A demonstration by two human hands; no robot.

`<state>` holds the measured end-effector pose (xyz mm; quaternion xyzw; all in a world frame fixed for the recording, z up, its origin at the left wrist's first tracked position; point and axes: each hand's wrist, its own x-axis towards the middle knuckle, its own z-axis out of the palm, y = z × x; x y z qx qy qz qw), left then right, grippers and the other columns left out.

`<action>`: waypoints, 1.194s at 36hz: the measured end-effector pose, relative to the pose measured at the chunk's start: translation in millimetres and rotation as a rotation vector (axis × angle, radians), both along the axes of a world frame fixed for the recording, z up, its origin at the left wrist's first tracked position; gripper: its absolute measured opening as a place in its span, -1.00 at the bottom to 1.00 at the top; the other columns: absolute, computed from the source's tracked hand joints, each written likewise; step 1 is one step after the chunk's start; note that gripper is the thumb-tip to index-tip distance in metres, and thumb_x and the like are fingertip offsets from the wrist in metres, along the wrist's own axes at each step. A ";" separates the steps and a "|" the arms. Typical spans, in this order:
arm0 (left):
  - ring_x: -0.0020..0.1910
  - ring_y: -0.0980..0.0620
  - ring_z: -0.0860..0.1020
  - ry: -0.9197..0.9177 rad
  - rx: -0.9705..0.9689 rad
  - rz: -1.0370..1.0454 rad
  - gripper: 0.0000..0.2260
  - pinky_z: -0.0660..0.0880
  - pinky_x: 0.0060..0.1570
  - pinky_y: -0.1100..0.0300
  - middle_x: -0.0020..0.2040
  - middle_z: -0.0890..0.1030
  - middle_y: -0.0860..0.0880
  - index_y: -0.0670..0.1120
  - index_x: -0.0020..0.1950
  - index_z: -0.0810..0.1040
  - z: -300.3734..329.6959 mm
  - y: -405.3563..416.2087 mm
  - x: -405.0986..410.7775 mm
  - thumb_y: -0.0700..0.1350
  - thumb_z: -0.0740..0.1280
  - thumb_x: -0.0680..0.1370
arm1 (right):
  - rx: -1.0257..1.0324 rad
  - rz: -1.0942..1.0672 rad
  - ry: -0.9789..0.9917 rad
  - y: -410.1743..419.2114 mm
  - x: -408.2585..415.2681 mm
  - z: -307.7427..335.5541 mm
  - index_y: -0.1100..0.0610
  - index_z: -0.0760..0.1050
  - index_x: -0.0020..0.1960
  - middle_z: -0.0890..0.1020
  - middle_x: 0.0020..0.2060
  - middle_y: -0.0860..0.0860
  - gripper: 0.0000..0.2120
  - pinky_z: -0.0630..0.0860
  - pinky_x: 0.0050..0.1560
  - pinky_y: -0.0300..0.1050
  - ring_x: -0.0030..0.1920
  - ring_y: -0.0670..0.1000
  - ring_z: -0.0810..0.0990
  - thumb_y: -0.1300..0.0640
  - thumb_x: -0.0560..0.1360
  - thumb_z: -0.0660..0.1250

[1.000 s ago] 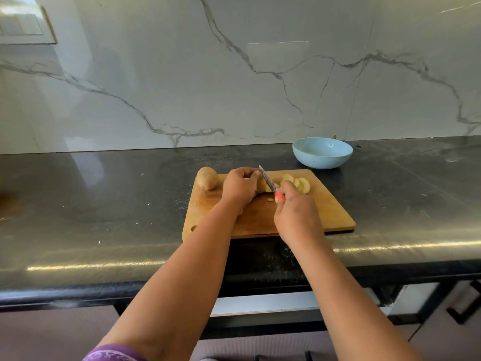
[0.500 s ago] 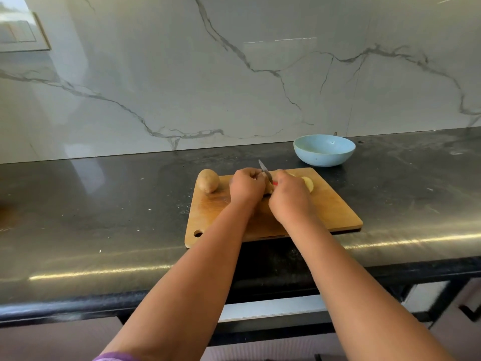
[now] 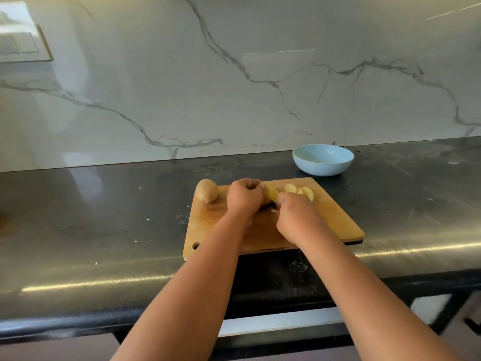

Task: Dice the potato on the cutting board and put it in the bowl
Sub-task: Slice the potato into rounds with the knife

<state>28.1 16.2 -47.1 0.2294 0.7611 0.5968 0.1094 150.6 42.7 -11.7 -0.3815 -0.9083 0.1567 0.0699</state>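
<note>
A wooden cutting board (image 3: 335, 222) lies on the black counter. My left hand (image 3: 243, 198) grips a partly cut potato (image 3: 270, 195) near the board's middle. Close beside it, my right hand (image 3: 295, 217) is curled round a knife whose red handle barely shows; the blade is hidden behind the hand. Several pale potato slices (image 3: 299, 190) lie at the board's far side. A whole brown potato (image 3: 207, 190) sits on the board's far left corner. A light blue bowl (image 3: 322, 160) stands beyond the board to the right, with nothing visible in it.
The black counter (image 3: 104, 217) runs left and right, backed by a white marble wall (image 3: 234, 87). The counter's shiny front edge (image 3: 78, 282) lies just below the board. A small potato scrap (image 3: 273, 210) lies between my hands.
The knife blade, raised and visible a second ago, has come down and is now hidden behind my right hand. Both hands have stayed close together on the potato.
</note>
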 end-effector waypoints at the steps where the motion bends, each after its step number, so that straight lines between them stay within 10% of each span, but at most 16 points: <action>1: -0.17 0.08 0.59 -0.019 0.005 0.004 -0.79 0.57 -0.24 0.24 -0.09 0.64 0.00 -0.04 0.23 0.59 -0.8 -0.3 -1.7 -0.07 0.31 0.61 | -0.004 -0.005 -0.015 -0.2 3.8 0.7 0.10 0.42 0.30 0.55 0.06 0.08 -0.70 0.56 0.00 -0.03 0.03 0.09 0.57 0.23 0.58 0.26; 15: -0.17 0.06 0.57 0.022 -0.014 -0.043 -0.73 0.62 0.02 0.06 -0.09 0.62 0.04 -0.01 0.33 0.54 -0.7 -6.1 4.2 -0.05 0.25 0.64 | 0.091 -0.070 0.351 -4.5 28.8 -13.5 0.11 0.31 0.31 0.48 -0.21 0.00 -0.75 0.23 -0.46 -0.21 -0.29 -0.05 0.44 0.15 0.64 0.15; 20: 0.13 0.00 0.55 0.224 -0.115 -0.039 -0.69 0.48 0.12 0.14 0.24 0.58 -0.03 -0.03 0.40 0.46 -2.5 -5.9 8.9 -0.06 0.19 0.66 | 0.063 -0.091 0.336 -3.6 15.8 -30.2 0.17 0.34 0.30 0.47 -0.19 0.00 -0.74 0.20 -0.46 -0.21 -0.27 -0.04 0.43 0.11 0.66 0.09; 43: -0.20 0.00 0.57 0.195 -0.063 0.019 -0.81 0.55 -0.11 0.12 -0.16 0.66 -0.03 -0.05 0.07 0.65 -4.4 -3.7 6.4 -0.08 0.24 0.64 | 0.200 -0.045 0.475 -15.0 12.4 -48.4 0.07 0.39 0.21 0.47 -0.29 -0.01 -0.83 0.16 -0.50 -0.26 -0.37 -0.11 0.41 0.18 0.64 0.13</action>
